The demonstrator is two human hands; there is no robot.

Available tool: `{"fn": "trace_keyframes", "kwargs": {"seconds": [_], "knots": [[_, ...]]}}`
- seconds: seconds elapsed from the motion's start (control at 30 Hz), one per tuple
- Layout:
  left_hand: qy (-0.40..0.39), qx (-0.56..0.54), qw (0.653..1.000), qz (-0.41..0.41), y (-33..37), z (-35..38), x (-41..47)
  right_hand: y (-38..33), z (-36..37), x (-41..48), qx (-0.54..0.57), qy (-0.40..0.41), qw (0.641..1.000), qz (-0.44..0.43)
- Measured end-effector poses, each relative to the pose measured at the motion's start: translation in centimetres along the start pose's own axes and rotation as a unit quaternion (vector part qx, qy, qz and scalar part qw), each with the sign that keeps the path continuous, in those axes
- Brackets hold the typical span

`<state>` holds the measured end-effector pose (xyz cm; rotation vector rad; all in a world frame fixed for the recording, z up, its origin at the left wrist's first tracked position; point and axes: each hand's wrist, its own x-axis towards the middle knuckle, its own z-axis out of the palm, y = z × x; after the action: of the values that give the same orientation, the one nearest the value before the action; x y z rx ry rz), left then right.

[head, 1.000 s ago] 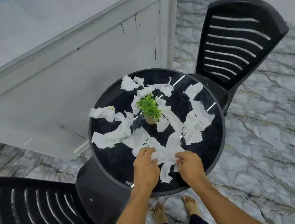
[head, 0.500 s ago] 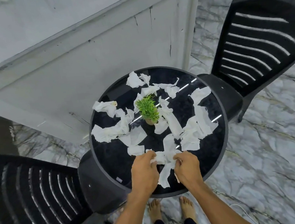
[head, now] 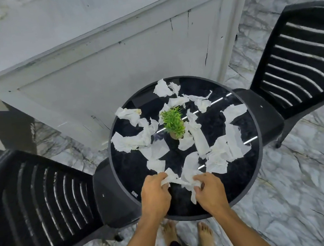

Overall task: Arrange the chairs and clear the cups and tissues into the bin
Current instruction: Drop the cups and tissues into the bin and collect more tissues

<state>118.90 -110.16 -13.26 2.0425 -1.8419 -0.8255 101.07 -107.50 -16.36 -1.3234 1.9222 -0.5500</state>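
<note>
Left hand [head: 155,194] and right hand [head: 210,189] both pinch crumpled white tissue strip [head: 182,179] at near edge of round glossy black table [head: 130,169], clearing barely started by the look of it. Many white tissue scraps [head: 199,142] left around small green potted plant [head: 172,122]. Black slatted plastic chairs [head: 297,57] look tucked in; no cups or bin in view

Round black surface [head: 245,175] seen from above: at its near edge the left grip [head: 155,194] and the right grip [head: 210,190] both pinch one crumpled tissue [head: 182,179], other torn tissues [head: 132,140] lie around a small green plant [head: 172,122], and black chairs [head: 32,199] stand either side.
</note>
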Motion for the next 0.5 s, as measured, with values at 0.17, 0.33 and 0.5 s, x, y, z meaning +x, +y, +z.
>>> {"fn": "trace_keyframes", "kwargs": {"seconds": [0.17, 0.33, 0.5], "knots": [[-0.029, -0.009, 1.0, -0.001, -0.1, -2.2, 4.6, -0.7, 0.9, 0.5, -0.133, -0.02, 0.989, -0.053], [-0.103, 0.049, 0.993, 0.04, -1.7, -1.2, 5.4, -0.9, 1.4, 0.8, -0.203, 0.004, 0.971, -0.125], [-0.087, 0.135, 0.984, 0.077, -1.5, -1.9, 4.8, -2.4, 2.2, 1.9, -0.116, -0.012, 0.988, -0.099]]}}
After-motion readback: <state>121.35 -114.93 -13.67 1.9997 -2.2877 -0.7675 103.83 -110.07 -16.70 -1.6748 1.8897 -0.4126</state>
